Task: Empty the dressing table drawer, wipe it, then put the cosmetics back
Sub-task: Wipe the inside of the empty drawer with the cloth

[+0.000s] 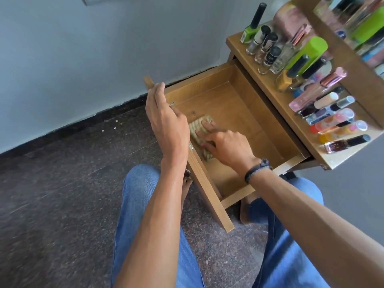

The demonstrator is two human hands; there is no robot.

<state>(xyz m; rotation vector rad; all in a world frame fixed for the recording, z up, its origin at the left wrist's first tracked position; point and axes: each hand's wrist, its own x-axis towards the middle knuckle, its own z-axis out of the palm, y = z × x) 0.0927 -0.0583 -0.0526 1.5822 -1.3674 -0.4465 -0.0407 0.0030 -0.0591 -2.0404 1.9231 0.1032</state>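
The wooden drawer point(245, 113) is pulled out of the dressing table point(276, 94), and only a cloth lies inside. My right hand point(226, 145) presses a folded striped beige cloth point(198, 126) flat against the drawer's floor near the front panel, fingers spread on it. My left hand point(166, 119) holds the top edge of the drawer's front panel point(207, 188), fingers curled over it. Several cosmetics stand and lie on the table top: nail polish bottles point(264, 48), a green tube point(307, 53), pink and clear lip gloss tubes point(330, 119).
A mirror frame point(349, 57) rises at the back of the table and reflects the bottles. A grey wall with a dark skirting point(89, 119) runs on the left. My knees in blue jeans point(141, 204) sit below the drawer on the speckled dark floor.
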